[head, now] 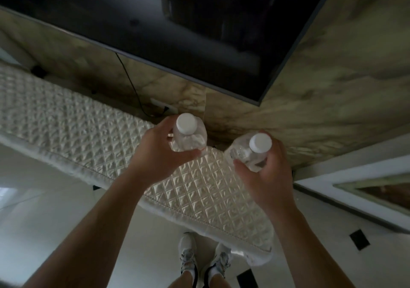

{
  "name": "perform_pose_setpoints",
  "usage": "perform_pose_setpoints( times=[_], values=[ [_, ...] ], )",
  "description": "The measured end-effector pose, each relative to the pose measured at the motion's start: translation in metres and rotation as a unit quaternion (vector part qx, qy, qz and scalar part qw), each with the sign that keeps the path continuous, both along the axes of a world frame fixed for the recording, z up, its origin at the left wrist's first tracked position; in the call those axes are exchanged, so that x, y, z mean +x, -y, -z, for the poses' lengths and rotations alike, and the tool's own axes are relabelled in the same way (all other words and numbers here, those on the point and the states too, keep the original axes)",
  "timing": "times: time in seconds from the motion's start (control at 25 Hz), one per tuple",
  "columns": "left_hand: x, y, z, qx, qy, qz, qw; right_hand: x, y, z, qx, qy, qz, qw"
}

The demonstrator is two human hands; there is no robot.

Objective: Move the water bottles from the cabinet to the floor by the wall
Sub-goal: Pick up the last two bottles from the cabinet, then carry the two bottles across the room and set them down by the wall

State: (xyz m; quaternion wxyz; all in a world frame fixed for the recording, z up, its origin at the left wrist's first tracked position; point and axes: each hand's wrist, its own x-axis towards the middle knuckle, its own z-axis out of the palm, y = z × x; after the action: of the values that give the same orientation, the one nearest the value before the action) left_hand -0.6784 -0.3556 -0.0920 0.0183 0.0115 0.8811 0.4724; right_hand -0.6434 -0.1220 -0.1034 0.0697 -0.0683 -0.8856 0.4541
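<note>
Two clear plastic water bottles with white caps are seen from above, over the cabinet top, which a quilted cream cloth (88, 137) covers. My left hand (159, 154) is wrapped around the left bottle (188, 134) near the wall. My right hand (266, 172) grips the right bottle (250, 152), which tilts slightly to the left. Whether the bottles' bases rest on the cloth is hidden.
A dark TV screen (177, 21) hangs on the marble-patterned wall (332, 88) above the cabinet, with a black cable (131, 81) running down to a socket. White floor tiles (44, 221) with small black insets (359, 240) lie below. My shoes (204, 259) stand at the cabinet's front edge.
</note>
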Motion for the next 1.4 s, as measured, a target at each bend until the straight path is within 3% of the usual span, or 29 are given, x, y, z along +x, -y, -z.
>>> perform_pose_setpoints(
  times=[0.76,1.16,1.4],
  values=[
    [0.088,0.023,-0.136,0.031,-0.069,-0.138,0.988,0.026,0.028,-0.146,-0.050,-0.060,-0.132,0.988],
    [0.150,0.026,-0.156,0.060,-0.097,-0.266,0.957,0.030,0.046,-0.176,-0.050,-0.068,-0.292,0.953],
    [0.204,0.071,-0.165,0.097,-0.114,-0.345,0.927,0.046,0.112,-0.185,-0.053,-0.052,-0.387,0.919]
  ],
)
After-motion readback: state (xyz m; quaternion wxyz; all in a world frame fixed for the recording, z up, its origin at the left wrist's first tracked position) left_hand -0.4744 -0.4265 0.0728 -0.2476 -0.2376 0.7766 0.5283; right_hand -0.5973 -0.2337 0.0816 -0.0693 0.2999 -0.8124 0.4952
